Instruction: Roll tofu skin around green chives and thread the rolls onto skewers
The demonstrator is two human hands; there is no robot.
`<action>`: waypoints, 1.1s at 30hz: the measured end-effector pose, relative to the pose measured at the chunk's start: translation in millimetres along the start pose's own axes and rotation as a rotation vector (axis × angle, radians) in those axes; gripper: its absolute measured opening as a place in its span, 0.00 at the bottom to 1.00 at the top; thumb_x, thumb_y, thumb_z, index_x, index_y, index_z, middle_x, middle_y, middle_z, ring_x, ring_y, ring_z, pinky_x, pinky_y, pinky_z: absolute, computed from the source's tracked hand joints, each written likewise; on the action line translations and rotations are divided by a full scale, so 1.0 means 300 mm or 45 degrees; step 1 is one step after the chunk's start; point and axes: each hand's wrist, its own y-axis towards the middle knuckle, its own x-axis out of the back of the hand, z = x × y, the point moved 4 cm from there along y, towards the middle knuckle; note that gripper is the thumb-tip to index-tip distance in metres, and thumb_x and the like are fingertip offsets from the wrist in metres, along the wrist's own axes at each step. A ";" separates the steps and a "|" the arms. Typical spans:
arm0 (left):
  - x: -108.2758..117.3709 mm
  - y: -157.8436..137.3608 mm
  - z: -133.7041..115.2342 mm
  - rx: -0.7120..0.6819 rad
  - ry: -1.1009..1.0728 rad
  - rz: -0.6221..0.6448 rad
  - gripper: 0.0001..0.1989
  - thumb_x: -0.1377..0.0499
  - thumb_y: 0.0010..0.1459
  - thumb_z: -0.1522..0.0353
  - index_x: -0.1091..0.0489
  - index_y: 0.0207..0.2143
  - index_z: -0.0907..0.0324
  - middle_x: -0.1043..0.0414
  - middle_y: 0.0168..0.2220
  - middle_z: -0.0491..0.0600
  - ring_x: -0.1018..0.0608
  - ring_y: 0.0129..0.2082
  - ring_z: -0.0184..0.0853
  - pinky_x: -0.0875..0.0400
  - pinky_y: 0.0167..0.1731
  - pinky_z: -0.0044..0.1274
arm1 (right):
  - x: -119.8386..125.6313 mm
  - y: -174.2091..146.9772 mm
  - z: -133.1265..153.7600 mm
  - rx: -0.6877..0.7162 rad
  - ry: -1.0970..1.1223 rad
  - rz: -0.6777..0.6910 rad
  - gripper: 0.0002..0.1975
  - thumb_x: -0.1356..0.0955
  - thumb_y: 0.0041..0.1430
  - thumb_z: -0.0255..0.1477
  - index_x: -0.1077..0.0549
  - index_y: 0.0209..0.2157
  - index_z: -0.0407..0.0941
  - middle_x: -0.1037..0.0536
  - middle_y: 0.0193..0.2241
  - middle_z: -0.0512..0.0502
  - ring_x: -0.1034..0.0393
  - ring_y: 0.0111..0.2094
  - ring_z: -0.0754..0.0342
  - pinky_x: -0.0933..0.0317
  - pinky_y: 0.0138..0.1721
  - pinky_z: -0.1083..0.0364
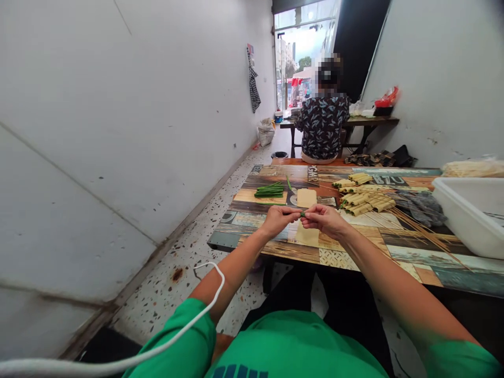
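Observation:
My left hand and my right hand meet over the near part of the table, fingertips pinched on a short bit of green chive stalks. Most of that bunch is hidden by the fingers. Just beyond lies a pale yellow tofu skin sheet, and another sheet shows below the hands. To the left, a bundle of cut green stalks lies on the table. On the right is a pile of rolled tofu skins on skewers, with green tips showing at some ends.
Loose wooden skewers spread across the patterned table. A white plastic tub stands at the right, beside a crumpled grey plastic bag. Another person sits ahead, back turned, at a second table. A white cable crosses my left arm.

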 end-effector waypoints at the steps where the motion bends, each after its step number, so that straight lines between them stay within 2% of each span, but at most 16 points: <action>1: -0.006 -0.005 0.021 0.070 -0.034 0.005 0.15 0.32 0.49 0.64 0.20 0.37 0.64 0.19 0.31 0.52 0.23 0.27 0.31 0.26 0.31 0.23 | 0.012 -0.013 -0.022 0.014 -0.031 -0.014 0.23 0.20 0.35 0.39 0.29 0.27 0.42 0.20 0.25 0.47 0.24 0.26 0.56 0.27 0.33 0.55; 3: -0.024 -0.014 0.059 0.155 -0.036 0.038 0.14 0.31 0.47 0.66 0.20 0.36 0.65 0.19 0.32 0.53 0.21 0.29 0.33 0.24 0.35 0.25 | 0.040 -0.039 -0.064 0.068 -0.165 -0.057 0.23 0.21 0.37 0.42 0.28 0.29 0.42 0.21 0.25 0.47 0.25 0.26 0.56 0.28 0.33 0.54; 5: -0.044 -0.021 0.084 0.106 0.065 0.061 0.10 0.32 0.48 0.68 0.20 0.34 0.63 0.19 0.33 0.53 0.20 0.33 0.35 0.24 0.39 0.27 | 0.068 -0.064 -0.097 0.158 -0.401 -0.131 0.21 0.24 0.42 0.44 0.27 0.29 0.42 0.22 0.23 0.48 0.28 0.25 0.56 0.31 0.30 0.55; 8: -0.073 -0.032 0.101 -0.136 0.280 0.117 0.04 0.35 0.52 0.72 0.20 0.32 0.60 0.19 0.36 0.51 0.19 0.36 0.34 0.25 0.42 0.25 | 0.092 -0.105 -0.116 0.381 -0.849 -0.251 0.15 0.29 0.52 0.41 0.25 0.29 0.43 0.22 0.25 0.46 0.30 0.27 0.55 0.36 0.30 0.55; 10: -0.086 -0.044 0.111 -0.301 0.388 0.183 0.05 0.37 0.54 0.72 0.20 0.31 0.59 0.19 0.36 0.50 0.19 0.36 0.33 0.25 0.40 0.23 | 0.081 -0.133 -0.119 0.576 -1.123 -0.247 0.11 0.33 0.58 0.36 0.24 0.29 0.43 0.22 0.29 0.45 0.30 0.32 0.53 0.37 0.35 0.54; 13: -0.095 -0.065 0.127 -0.497 0.524 0.254 0.06 0.39 0.57 0.72 0.20 0.32 0.58 0.19 0.36 0.50 0.19 0.36 0.32 0.26 0.41 0.23 | 0.049 -0.168 -0.130 0.823 -1.432 -0.185 0.12 0.38 0.64 0.30 0.26 0.29 0.44 0.23 0.29 0.44 0.32 0.34 0.52 0.39 0.37 0.54; 16: -0.101 -0.078 0.140 -0.592 0.608 0.296 0.08 0.41 0.60 0.70 0.21 0.33 0.57 0.19 0.38 0.50 0.20 0.39 0.32 0.27 0.43 0.24 | 0.029 -0.189 -0.147 0.967 -1.674 -0.186 0.14 0.40 0.66 0.27 0.26 0.30 0.43 0.23 0.30 0.42 0.34 0.34 0.52 0.41 0.38 0.54; 22: -0.132 -0.075 0.126 -0.756 0.742 0.544 0.13 0.47 0.65 0.69 0.23 0.33 0.58 0.20 0.37 0.53 0.21 0.38 0.35 0.30 0.47 0.29 | 0.000 -0.211 -0.158 0.965 -2.080 -0.110 0.13 0.40 0.65 0.22 0.26 0.31 0.43 0.25 0.30 0.42 0.37 0.35 0.50 0.43 0.38 0.53; 24: -0.134 -0.067 0.113 -0.795 0.792 0.622 0.14 0.48 0.65 0.69 0.23 0.33 0.58 0.20 0.38 0.54 0.22 0.39 0.36 0.30 0.46 0.30 | -0.013 -0.219 -0.152 0.954 -2.180 -0.076 0.11 0.38 0.65 0.24 0.26 0.32 0.42 0.26 0.32 0.41 0.37 0.36 0.49 0.43 0.39 0.52; 27: -0.129 -0.065 0.083 -0.865 0.829 0.737 0.16 0.50 0.65 0.70 0.23 0.34 0.59 0.21 0.39 0.56 0.23 0.39 0.36 0.30 0.44 0.29 | -0.028 -0.223 -0.145 0.986 -2.278 -0.046 0.10 0.36 0.65 0.27 0.26 0.31 0.41 0.27 0.31 0.41 0.37 0.35 0.48 0.44 0.39 0.52; 29: -0.124 -0.071 0.061 -0.895 0.855 0.809 0.15 0.50 0.65 0.71 0.23 0.36 0.59 0.22 0.38 0.56 0.24 0.39 0.37 0.31 0.45 0.29 | -0.031 -0.220 -0.146 0.996 -2.318 -0.026 0.11 0.37 0.65 0.25 0.27 0.29 0.42 0.28 0.29 0.42 0.38 0.34 0.49 0.45 0.37 0.52; 33: -0.118 -0.081 0.045 -0.893 0.905 0.827 0.12 0.47 0.63 0.68 0.23 0.37 0.59 0.23 0.36 0.55 0.24 0.39 0.37 0.31 0.46 0.30 | -0.029 -0.212 -0.150 1.010 -2.337 -0.040 0.14 0.39 0.65 0.22 0.27 0.27 0.42 0.28 0.27 0.42 0.39 0.32 0.50 0.46 0.36 0.52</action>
